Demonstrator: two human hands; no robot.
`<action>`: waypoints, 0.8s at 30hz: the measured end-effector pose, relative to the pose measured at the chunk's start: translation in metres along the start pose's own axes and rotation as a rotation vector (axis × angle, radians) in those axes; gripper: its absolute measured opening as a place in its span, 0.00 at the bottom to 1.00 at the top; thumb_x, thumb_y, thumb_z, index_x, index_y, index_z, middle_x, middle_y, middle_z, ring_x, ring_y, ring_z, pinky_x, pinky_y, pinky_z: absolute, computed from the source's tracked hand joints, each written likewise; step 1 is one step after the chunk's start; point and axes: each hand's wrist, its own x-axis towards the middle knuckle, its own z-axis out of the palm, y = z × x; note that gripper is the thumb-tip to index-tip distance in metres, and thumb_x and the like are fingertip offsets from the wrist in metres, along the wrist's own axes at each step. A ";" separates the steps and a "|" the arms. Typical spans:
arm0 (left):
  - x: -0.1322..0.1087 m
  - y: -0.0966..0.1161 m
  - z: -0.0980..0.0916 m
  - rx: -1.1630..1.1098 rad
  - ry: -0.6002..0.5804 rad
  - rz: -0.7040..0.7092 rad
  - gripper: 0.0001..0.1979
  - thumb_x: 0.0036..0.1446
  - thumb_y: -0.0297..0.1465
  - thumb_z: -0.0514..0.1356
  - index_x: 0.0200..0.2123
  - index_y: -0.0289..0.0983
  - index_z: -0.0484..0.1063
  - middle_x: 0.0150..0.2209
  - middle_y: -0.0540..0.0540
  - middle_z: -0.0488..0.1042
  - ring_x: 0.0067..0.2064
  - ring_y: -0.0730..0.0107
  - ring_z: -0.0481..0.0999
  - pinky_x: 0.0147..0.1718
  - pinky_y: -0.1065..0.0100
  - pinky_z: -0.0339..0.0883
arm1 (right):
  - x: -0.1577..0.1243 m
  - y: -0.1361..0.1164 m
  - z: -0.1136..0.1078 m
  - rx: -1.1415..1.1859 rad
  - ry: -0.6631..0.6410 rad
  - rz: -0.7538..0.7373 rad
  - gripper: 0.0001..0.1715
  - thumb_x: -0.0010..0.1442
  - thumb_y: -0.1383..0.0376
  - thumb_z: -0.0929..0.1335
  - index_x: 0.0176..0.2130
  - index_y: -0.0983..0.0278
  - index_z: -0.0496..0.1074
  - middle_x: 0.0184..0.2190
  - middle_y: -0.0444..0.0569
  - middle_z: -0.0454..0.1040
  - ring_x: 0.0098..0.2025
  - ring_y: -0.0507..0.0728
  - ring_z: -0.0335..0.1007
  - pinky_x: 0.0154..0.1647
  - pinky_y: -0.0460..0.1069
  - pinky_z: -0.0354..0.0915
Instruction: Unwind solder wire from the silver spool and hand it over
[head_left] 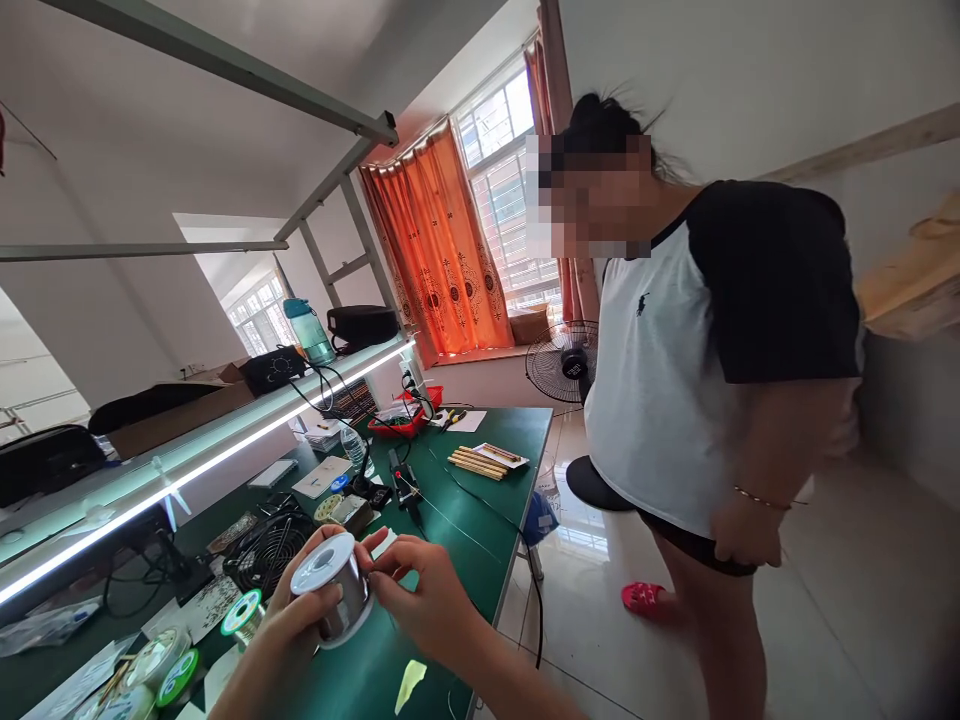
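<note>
My left hand is wrapped around a spool of wire with white flanges and dark grey, shiny windings, held tilted above the table. Close to the spool's right side is my right hand, its thumb and forefinger pinched together; whatever lies between them is too small to make out. Beneath both hands is the green tabletop. A yellowish scrap of paper lies on it below my right hand. Other wire spools, one with a green rim, stand to the left of my left hand.
A black fan unit and a black tool with a cord lie beyond my hands. Farther back are wooden sticks and a red tray. A lit shelf runs along the left. Another person stands at right.
</note>
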 end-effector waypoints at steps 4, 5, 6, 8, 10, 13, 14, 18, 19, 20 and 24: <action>0.000 0.001 0.000 0.025 -0.004 -0.018 0.23 0.42 0.38 0.78 0.42 0.41 0.80 0.44 0.40 0.84 0.70 0.26 0.67 0.63 0.45 0.68 | 0.013 0.000 -0.004 -0.006 -0.036 0.138 0.07 0.55 0.70 0.71 0.26 0.64 0.75 0.26 0.41 0.72 0.31 0.53 0.64 0.32 0.49 0.58; 0.000 0.001 0.001 0.023 -0.006 -0.015 0.24 0.42 0.39 0.78 0.43 0.41 0.80 0.43 0.40 0.84 0.71 0.26 0.67 0.64 0.46 0.67 | 0.017 0.002 -0.005 0.000 -0.060 0.184 0.08 0.54 0.71 0.71 0.25 0.63 0.73 0.23 0.39 0.69 0.28 0.52 0.61 0.30 0.49 0.55; 0.000 0.002 0.001 0.018 -0.012 -0.010 0.24 0.42 0.40 0.78 0.43 0.41 0.80 0.42 0.41 0.84 0.71 0.26 0.67 0.64 0.46 0.66 | 0.020 0.005 -0.007 0.015 -0.102 0.226 0.08 0.54 0.72 0.70 0.24 0.63 0.72 0.21 0.37 0.66 0.27 0.51 0.59 0.29 0.48 0.53; 0.000 0.002 0.003 0.011 -0.012 -0.002 0.24 0.43 0.41 0.78 0.43 0.42 0.80 0.41 0.42 0.84 0.71 0.27 0.67 0.62 0.47 0.68 | 0.022 0.014 -0.009 0.067 -0.238 0.291 0.06 0.52 0.71 0.70 0.25 0.63 0.72 0.20 0.37 0.67 0.25 0.51 0.60 0.29 0.48 0.55; 0.001 0.003 0.004 0.026 0.011 0.007 0.24 0.42 0.42 0.79 0.42 0.42 0.80 0.40 0.42 0.83 0.71 0.29 0.68 0.58 0.52 0.71 | 0.015 0.025 -0.012 0.113 -0.397 0.341 0.03 0.51 0.66 0.71 0.26 0.63 0.74 0.23 0.39 0.72 0.27 0.52 0.65 0.31 0.48 0.60; 0.005 0.005 0.002 0.065 0.073 0.028 0.23 0.44 0.40 0.79 0.42 0.42 0.79 0.41 0.42 0.84 0.69 0.34 0.70 0.51 0.58 0.74 | -0.011 0.036 -0.019 0.122 -0.603 0.396 0.11 0.46 0.58 0.75 0.27 0.63 0.76 0.25 0.41 0.74 0.26 0.52 0.66 0.31 0.48 0.62; 0.006 0.006 0.000 0.073 0.092 0.037 0.22 0.45 0.39 0.78 0.42 0.41 0.78 0.42 0.42 0.85 0.69 0.35 0.71 0.49 0.59 0.74 | -0.021 0.038 -0.024 0.116 -0.660 0.414 0.13 0.45 0.56 0.75 0.27 0.63 0.76 0.24 0.41 0.74 0.26 0.52 0.65 0.30 0.47 0.61; 0.012 0.010 -0.011 0.109 0.169 0.055 0.21 0.47 0.38 0.77 0.43 0.39 0.78 0.46 0.41 0.85 0.67 0.37 0.73 0.44 0.63 0.74 | -0.053 0.037 -0.058 -0.005 -0.639 0.436 0.11 0.49 0.56 0.71 0.28 0.61 0.73 0.26 0.43 0.72 0.28 0.54 0.65 0.32 0.49 0.59; 0.013 0.011 -0.014 0.118 0.184 0.052 0.21 0.47 0.39 0.77 0.42 0.39 0.79 0.46 0.40 0.85 0.66 0.37 0.74 0.43 0.63 0.74 | -0.056 0.037 -0.067 -0.101 -0.559 0.421 0.11 0.50 0.56 0.69 0.28 0.61 0.72 0.28 0.46 0.72 0.30 0.56 0.67 0.34 0.51 0.61; 0.014 0.011 -0.016 0.125 0.195 0.047 0.21 0.47 0.39 0.78 0.42 0.38 0.79 0.47 0.39 0.86 0.66 0.36 0.74 0.42 0.63 0.74 | -0.057 0.037 -0.074 -0.229 -0.460 0.389 0.11 0.52 0.55 0.67 0.29 0.60 0.71 0.30 0.49 0.73 0.33 0.60 0.69 0.36 0.54 0.62; 0.015 0.010 -0.019 0.119 0.207 0.031 0.21 0.46 0.39 0.78 0.41 0.38 0.79 0.46 0.39 0.86 0.66 0.35 0.74 0.42 0.62 0.73 | -0.046 0.034 -0.078 -0.575 0.031 0.139 0.27 0.66 0.54 0.58 0.42 0.67 0.78 0.45 0.68 0.77 0.48 0.73 0.74 0.49 0.66 0.67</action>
